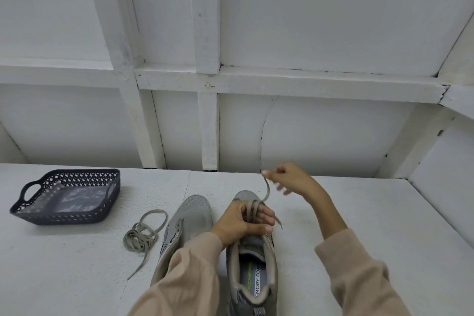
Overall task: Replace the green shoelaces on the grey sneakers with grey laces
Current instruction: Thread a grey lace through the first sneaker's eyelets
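Note:
Two grey sneakers stand side by side on the white table, toes pointing away from me. The left sneaker [191, 215] has no lace in its eyelets. My left hand [241, 222] grips the front of the right sneaker [252, 261], with loops of a grey-green lace [266, 191] wound over its fingers. My right hand [289, 177] is raised above the toe and pinches that lace's end, pulling it up and away. A second loose lace [142, 236] lies coiled on the table left of the sneakers.
A dark perforated plastic basket [69, 217] with handles sits at the far left of the table and holds a clear plastic bag. A white panelled wall rises behind the table [359, 226].

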Demonstrator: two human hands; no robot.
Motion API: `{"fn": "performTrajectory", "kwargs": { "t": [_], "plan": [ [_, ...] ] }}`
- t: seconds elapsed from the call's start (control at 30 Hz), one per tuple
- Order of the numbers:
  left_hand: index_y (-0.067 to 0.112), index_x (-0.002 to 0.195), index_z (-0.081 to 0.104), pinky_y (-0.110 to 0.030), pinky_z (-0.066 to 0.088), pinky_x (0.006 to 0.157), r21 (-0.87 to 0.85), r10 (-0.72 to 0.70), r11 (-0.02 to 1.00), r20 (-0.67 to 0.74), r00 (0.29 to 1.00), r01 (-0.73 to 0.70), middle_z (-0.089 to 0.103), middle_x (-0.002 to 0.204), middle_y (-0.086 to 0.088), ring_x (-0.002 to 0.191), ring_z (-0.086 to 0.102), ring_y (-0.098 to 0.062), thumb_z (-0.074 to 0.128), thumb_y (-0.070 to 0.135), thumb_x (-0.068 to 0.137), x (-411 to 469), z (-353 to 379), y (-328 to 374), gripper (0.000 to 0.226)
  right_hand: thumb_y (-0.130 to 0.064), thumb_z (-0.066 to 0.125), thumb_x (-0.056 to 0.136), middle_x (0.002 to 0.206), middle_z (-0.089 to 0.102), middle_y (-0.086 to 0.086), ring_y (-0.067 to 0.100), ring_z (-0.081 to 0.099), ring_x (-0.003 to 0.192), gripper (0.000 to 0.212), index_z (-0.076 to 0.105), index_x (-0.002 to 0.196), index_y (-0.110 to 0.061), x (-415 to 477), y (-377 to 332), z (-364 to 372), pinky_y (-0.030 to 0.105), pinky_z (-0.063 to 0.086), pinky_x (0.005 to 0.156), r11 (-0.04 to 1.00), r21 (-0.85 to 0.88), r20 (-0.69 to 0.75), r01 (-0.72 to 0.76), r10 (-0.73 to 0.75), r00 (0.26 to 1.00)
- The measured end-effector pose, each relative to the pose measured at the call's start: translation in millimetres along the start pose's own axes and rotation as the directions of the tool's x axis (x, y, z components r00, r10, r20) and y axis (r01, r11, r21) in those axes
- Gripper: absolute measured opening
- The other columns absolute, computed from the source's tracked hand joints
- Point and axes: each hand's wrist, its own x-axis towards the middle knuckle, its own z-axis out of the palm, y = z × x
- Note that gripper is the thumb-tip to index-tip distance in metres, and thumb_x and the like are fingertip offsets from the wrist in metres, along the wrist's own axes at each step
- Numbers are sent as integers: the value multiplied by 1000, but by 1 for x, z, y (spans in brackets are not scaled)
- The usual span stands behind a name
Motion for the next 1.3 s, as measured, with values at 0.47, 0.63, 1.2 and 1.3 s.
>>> {"fn": "performTrajectory", "kwargs": {
  "t": [0.47, 0.63, 1.2, 1.3],
  "plan": [
    [4, 90, 69, -24, 54, 80, 64, 13, 998, 4, 1000, -13, 74, 82, -1, 81, 70, -13, 73, -10, 74, -1, 1, 3, 22, -41, 71, 84, 62, 57, 0, 8, 50, 58, 29, 74, 77, -13, -36, 11, 28, 21, 37, 54, 970, 244, 261, 9, -74, 963],
    [0, 94, 66, -24, 53, 78, 66, 34, 997, -9, 999, -33, 73, 83, -3, 81, 69, -14, 73, -12, 73, -2, 1, 5, 25, -20, 79, 78, 84, 68, -2, -4, 58, 65, 15, 76, 92, -17, -39, -6, 32, 11, 44, 59, 940, 309, 120, 146, -190, 974],
    [4, 93, 68, -26, 54, 80, 70, 0, 998, -2, 1000, 0, 73, 83, -3, 83, 69, -14, 74, -11, 73, -2, -1, 5, 25, 16, 69, 73, 60, 64, 2, 11, 62, 57, 29, 68, 88, -9, -47, -38, 29, 19, 49, 59, 840, 524, 32, 139, -183, 983],
    [5, 92, 67, -23, 53, 77, 98, 8, 995, -27, 1000, -5, 71, 83, -3, 81, 68, -11, 75, -11, 72, -3, -2, 7, 27, 16, 67, 75, 64, 65, 3, 13, 63, 62, 28, 68, 88, -8, -47, -43, 34, 20, 49, 61, 832, 540, 63, 127, -191, 980]
  ]
}}
